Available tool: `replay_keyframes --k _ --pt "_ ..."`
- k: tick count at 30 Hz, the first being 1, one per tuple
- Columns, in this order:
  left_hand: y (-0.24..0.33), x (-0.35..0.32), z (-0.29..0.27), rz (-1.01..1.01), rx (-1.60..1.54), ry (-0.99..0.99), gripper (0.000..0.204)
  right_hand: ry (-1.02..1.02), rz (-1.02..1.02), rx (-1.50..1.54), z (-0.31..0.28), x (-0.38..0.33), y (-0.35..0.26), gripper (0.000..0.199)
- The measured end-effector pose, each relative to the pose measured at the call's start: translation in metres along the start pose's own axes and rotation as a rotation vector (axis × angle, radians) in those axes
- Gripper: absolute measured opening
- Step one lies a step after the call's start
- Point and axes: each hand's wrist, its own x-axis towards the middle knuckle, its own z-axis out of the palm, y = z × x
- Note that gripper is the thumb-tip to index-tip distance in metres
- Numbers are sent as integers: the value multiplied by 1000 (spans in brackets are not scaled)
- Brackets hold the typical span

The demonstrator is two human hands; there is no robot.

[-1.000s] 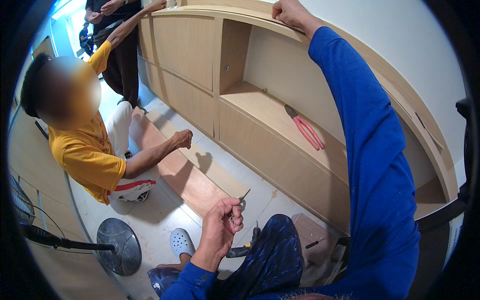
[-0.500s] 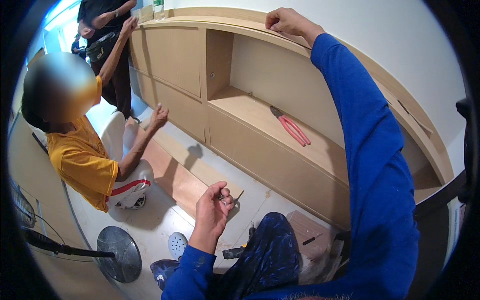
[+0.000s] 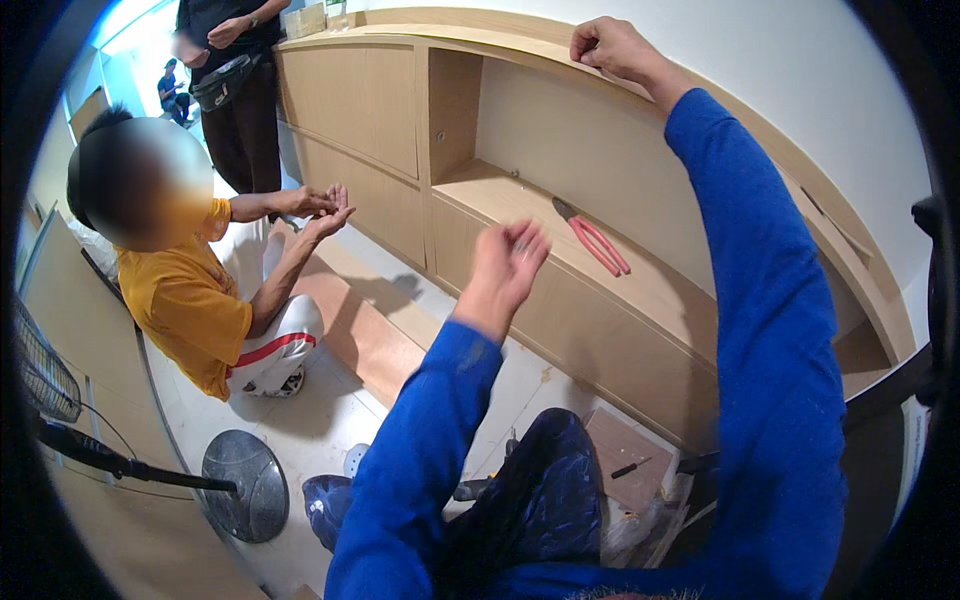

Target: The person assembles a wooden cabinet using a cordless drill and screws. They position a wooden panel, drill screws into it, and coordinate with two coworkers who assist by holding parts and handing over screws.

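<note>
My right hand (image 3: 622,52) rests at the top edge of the curved wooden cabinet (image 3: 370,110), thumb and fingers pinched together. Whatever is between those fingertips is too small or hidden to name. My left hand (image 3: 503,278) is raised in front of the cabinet's lower panel, smeared by motion, with its fingers loosely curled around small metal pieces that barely show. Inside the open shelf, pliers (image 3: 597,245) with red handles lie beyond my left hand, and neither hand touches them.
A co-worker in a yellow shirt (image 3: 185,310) crouches at the left, hands together. Another person (image 3: 240,120) stands behind. A fan base (image 3: 245,485) stands on the floor at left. A wooden board (image 3: 350,310) lies along the cabinet. A screwdriver (image 3: 630,467) lies on a brown panel (image 3: 610,440).
My left hand has risen and moved right, toward the cabinet. My right hand still pinches at the top edge, slightly further right in view. The crouching co-worker has brought both hands together.
</note>
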Motion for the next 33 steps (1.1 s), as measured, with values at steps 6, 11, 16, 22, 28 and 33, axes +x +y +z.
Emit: replay_keyframes --k 6,11,16,22,28,33 --pt "-17 55 135 -14 -50 -103 39 76 -133 -39 -9 -34 8 13" --pt "-23 52 189 141 433 -208 43 126 -137 -59 -7 -40 2 14" --pt "-15 57 199 137 371 -24 45 42 -117 -119 -22 -48 -6 13" --pt "-35 56 206 39 232 -182 35 116 -136 -108 -24 -65 -7 13" --pt "-50 57 217 123 118 -287 50 66 -88 -188 -32 -72 -12 18" --pt "-60 49 216 307 286 -247 57 65 -47 -109 -39 -73 -16 19"
